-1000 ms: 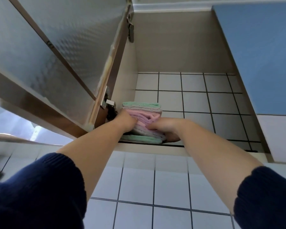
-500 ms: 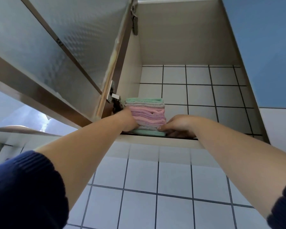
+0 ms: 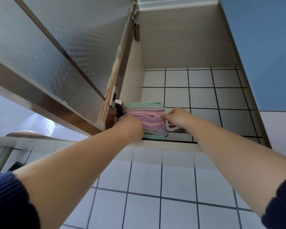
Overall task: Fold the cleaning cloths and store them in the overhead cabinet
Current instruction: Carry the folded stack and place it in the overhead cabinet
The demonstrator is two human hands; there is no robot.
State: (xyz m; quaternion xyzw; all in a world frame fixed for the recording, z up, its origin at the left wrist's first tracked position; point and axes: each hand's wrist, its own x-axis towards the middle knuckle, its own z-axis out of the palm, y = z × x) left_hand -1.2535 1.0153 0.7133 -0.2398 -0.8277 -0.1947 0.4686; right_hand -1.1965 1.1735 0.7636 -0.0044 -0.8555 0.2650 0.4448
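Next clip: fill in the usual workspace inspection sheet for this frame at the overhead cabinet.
Surface: cabinet shelf, glossy, carries the stack at its left end.
Job's things: stack of folded cloths, green, grey, pink and purple layers, beside the cabinet's left wall.
Clutter: nothing seen.
Grippers: left hand lies against the stack's front left; right hand touches the stack's right side with curled fingers; whether either one grips cannot be told.
Cables: nothing seen.
Surroundings: cabinet door swung open at left, hinge beside the stack, white tiled wall below, blue door at right.
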